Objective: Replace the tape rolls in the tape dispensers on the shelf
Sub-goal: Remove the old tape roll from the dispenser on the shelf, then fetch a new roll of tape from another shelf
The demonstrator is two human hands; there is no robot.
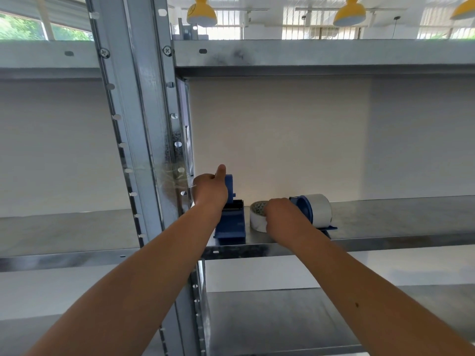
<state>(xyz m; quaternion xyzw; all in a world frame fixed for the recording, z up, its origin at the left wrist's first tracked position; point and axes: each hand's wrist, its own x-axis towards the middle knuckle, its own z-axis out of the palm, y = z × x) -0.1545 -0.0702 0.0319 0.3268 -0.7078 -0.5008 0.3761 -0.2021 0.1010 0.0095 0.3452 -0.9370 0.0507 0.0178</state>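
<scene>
Two blue tape dispensers stand on the middle metal shelf point(385, 222). My left hand point(209, 190) grips the top of the left dispenser point(230, 224), thumb raised; its roll area is hidden behind the hand. A loose white tape roll point(257, 218) stands on edge between the dispensers, and my right hand point(281, 215) is closed on it. The right dispenser point(305, 210) holds a wide white tape roll point(321, 208).
A galvanised upright post point(151, 140) with holes rises just left of my left hand. An upper shelf point(308, 53) hangs overhead and a lower shelf point(282, 319) lies below. Behind the shelf is a white wall point(282, 134).
</scene>
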